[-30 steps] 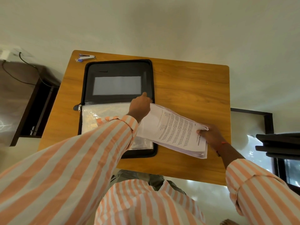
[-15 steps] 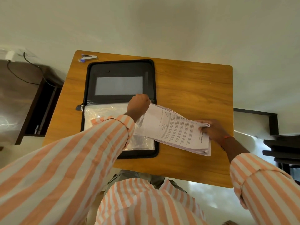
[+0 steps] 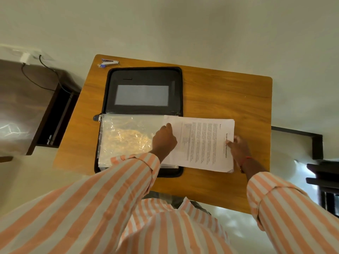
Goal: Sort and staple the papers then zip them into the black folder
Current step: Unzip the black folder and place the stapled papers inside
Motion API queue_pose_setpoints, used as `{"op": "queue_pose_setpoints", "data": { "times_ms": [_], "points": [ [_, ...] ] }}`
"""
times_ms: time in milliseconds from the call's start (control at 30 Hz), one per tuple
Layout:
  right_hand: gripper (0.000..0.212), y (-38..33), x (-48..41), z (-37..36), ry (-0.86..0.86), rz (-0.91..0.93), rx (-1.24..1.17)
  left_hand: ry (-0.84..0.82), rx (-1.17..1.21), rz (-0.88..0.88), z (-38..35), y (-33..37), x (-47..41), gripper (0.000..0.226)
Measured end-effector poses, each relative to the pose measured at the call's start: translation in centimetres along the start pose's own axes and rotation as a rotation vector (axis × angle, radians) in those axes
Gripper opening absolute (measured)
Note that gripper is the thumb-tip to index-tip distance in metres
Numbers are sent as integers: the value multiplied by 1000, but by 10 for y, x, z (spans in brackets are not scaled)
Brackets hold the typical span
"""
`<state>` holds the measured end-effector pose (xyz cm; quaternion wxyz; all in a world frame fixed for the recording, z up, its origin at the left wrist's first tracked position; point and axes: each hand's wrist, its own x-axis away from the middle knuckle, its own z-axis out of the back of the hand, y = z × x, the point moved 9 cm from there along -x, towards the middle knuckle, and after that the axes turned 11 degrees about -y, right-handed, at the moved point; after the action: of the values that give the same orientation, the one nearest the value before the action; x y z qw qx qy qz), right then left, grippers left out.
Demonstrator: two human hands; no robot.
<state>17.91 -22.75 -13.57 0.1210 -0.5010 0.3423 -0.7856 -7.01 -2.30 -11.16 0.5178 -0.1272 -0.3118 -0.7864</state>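
Note:
The black zip folder [image 3: 143,77] lies open on the wooden table [image 3: 225,96], its far half showing a grey window, its near half covered by clear plastic sleeves [image 3: 126,136]. A stack of printed papers [image 3: 203,143] lies across the folder's right edge, its left end over the sleeves. My left hand [image 3: 164,139] grips the stack's left end with curled fingers. My right hand [image 3: 238,149] pinches the stack's right edge. A small stapler [image 3: 108,62] sits at the table's far left corner.
A dark shelf unit [image 3: 53,114] with a cable and a white plug stands left of the table. Dark furniture [image 3: 319,173] is at the right edge. My striped sleeves fill the lower part of the view.
The paper stack has turned from a slant to lie square with the folder and has dropped flatter. My left hand slid down from the folder's spine to the stack's left end.

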Motion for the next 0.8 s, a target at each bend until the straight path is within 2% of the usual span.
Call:
{"op": "queue_pose_setpoints", "data": {
  "times_ms": [133,300,533,633,800],
  "points": [
    [9,-15,-4,-11,-2,64,16,-29,77,13,-8,2,6,27],
    [21,-42,-18,-46,-19,93,57,-32,76,6,-8,4,9,27],
    [17,-12,-15,-43,-166,46,109,-11,34,97,-7,-11,26,38],
    [14,-8,-8,-43,-197,73,100,-47,38,142,-15,-22,34,33],
    [17,-8,-2,-36,-190,101,44,-98,23,101,-24,-22,37,23]
  ]
}}
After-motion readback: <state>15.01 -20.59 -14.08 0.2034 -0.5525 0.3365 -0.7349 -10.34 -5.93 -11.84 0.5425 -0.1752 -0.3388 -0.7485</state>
